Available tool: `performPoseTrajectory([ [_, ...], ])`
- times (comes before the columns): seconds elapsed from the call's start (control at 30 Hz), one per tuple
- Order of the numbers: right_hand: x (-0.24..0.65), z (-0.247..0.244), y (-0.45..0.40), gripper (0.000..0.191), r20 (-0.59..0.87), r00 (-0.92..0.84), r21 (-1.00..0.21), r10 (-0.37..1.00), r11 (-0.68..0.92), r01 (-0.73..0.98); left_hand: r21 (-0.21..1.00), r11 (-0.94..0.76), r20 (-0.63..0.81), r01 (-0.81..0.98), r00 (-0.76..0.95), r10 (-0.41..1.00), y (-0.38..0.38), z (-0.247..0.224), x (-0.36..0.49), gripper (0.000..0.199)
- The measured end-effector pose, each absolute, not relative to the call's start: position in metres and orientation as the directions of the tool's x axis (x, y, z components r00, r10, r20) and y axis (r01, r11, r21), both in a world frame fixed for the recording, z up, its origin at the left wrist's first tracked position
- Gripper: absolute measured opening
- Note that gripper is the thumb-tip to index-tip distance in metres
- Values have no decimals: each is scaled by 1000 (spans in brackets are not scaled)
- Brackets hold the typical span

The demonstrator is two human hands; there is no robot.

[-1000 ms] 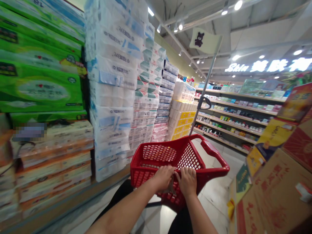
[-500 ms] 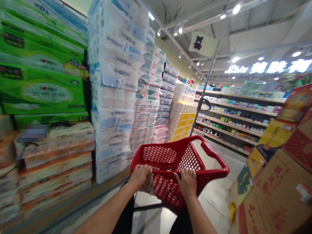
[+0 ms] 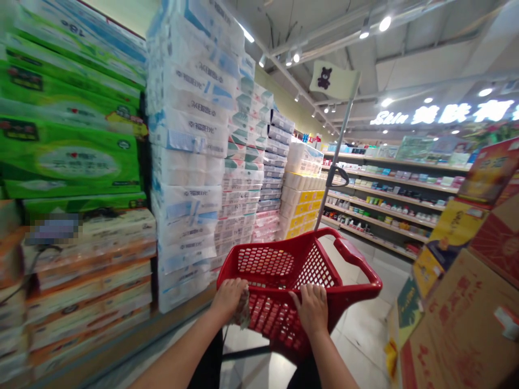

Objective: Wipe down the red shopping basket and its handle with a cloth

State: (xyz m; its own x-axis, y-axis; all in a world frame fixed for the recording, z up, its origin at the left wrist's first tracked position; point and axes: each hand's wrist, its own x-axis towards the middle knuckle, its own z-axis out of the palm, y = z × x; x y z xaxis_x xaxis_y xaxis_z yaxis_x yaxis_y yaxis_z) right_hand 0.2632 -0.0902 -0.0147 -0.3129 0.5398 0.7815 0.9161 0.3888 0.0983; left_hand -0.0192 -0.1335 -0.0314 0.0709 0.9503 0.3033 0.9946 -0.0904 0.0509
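Note:
A red plastic shopping cart (image 3: 259,246) stands right in front of me, its near rim running across under both hands. My left hand (image 3: 229,300) has its fingers curled over the rim toward the left end. A crumpled, patterned cloth (image 3: 244,316) hangs down beside that hand, partly under its fingers. My right hand (image 3: 312,309) is wrapped over the same rim farther right, with the thumb pointing left. From behind the basket rises a grey pole (image 3: 343,138) bearing a pale flag (image 3: 337,82) with a brown bear on it.
Tall stacks of white paper packs (image 3: 188,200) and green tissue packs (image 3: 73,156) line the left. Shelves with small goods (image 3: 389,186) stand at the back right. Cardboard cartons (image 3: 458,319) are piled along the right. Pale floor tiles (image 3: 357,329) show beside the cart.
Both hands keep their hold on the cart rim. The surroundings have shifted slightly in view: the flag sits a little lower and farther left, and the left-hand stacks appear lower.

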Motion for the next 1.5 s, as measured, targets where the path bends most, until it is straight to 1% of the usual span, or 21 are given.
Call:
performPoseTrajectory([
  [0.3,262,-13,-91,25,782,-306,94,543,383,919,50,-261,296,964,235,926,-110,-16,55,26],
  [0.4,262,-12,-92,25,781,-310,95,543,388,917,44,-346,310,937,317,897,-102,-9,83,29],
  [0.47,263,-12,-92,23,777,-316,96,544,394,914,17,-400,331,916,373,867,-98,-6,99,34],
  [0.53,263,-12,-92,20,778,-321,98,540,400,911,-11,-416,341,909,395,853,-96,-6,109,38],
  [0.63,263,-13,-92,21,784,-320,99,531,402,910,-11,-391,324,920,373,869,-96,-4,114,32],
  [0.77,262,-13,-93,23,772,-322,105,548,389,915,35,-349,307,936,323,895,-101,-1,104,23],
  [0.87,261,-12,-94,25,765,-323,113,558,378,919,64,-330,317,942,294,902,-106,-2,90,24],
  [1.23,263,-13,-93,27,764,-323,112,558,379,919,6,-211,338,978,197,920,-122,-20,23,27],
  [1.5,264,-14,-92,27,763,-323,115,560,374,920,30,-134,359,991,115,926,-132,-33,-16,29],
])
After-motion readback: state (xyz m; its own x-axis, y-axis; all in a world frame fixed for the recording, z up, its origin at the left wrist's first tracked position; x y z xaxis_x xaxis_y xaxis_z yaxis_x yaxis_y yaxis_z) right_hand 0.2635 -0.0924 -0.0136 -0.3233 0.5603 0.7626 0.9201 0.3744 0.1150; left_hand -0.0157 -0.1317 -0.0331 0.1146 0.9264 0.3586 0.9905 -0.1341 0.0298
